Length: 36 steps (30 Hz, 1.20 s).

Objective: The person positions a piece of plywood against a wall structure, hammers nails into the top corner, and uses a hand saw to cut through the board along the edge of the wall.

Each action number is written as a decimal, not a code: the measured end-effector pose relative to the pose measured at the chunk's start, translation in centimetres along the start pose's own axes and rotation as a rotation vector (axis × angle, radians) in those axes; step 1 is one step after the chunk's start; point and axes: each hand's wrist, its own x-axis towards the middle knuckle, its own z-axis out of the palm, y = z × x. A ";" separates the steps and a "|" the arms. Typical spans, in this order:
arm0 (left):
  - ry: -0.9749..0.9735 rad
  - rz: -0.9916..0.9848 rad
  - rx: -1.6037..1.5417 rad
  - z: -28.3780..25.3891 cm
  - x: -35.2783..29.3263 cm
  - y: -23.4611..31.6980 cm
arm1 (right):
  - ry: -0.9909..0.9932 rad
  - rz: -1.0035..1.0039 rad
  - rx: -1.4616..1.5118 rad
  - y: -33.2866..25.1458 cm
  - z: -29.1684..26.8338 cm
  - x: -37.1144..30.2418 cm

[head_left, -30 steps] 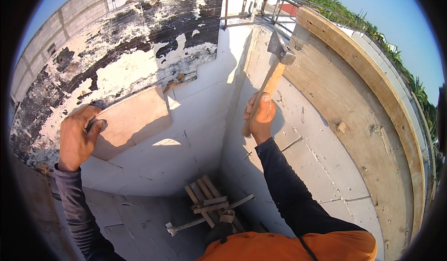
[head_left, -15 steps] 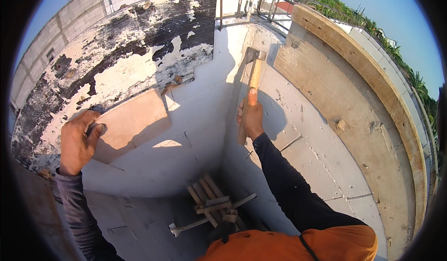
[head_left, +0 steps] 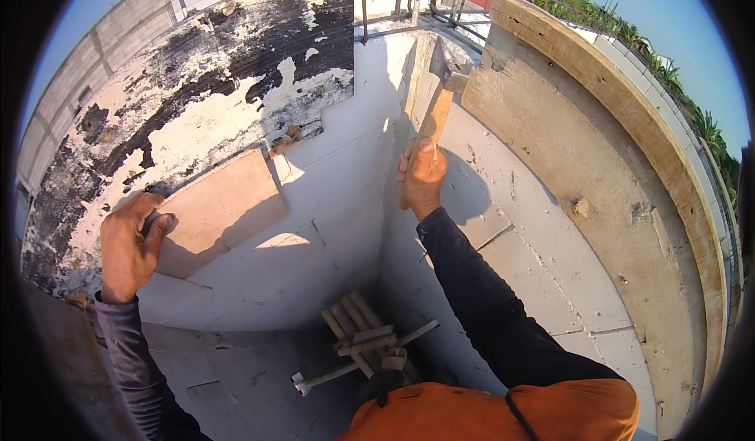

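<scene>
My right hand (head_left: 425, 175) is closed round the wooden handle of a hammer (head_left: 437, 116), held upright near the wall corner. Its metal head, slightly blurred, is beside the upper left end of the wooden formwork board (head_left: 586, 146). At the left, my left hand (head_left: 130, 244) is closed at the upper left corner of a small tan board (head_left: 224, 205), thumb in front and fingers over the top edge. This board lies against the pale block wall (head_left: 330, 185), just under a large black panel (head_left: 212, 95) smeared with white. The left fingertips are partly hidden.
Steel reinforcing bars (head_left: 417, 1) stick out above the corner. Far below, a wooden frame of poles and planks (head_left: 366, 339) stands between the walls in shadow. A grey block wall (head_left: 98, 48) rises at the far left, with green trees (head_left: 586, 12) at the far right.
The hammer's head has moved right and slightly down, toward the wooden formwork board, and its handle leans further right. My left hand stays at the tan board. The whole view has shifted slightly.
</scene>
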 end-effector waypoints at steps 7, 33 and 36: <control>0.042 0.024 -0.017 0.3 -0.5 -0.2 | -0.020 0.052 0.053 -1.2 0.2 -0.6; 0.029 0.026 0.038 0.3 -0.8 -0.1 | -0.039 0.138 -0.058 -2.7 -2.2 0.4; -0.014 -0.008 0.048 -0.1 -0.4 0.7 | -0.024 -0.032 0.057 -1.0 -2.2 -1.6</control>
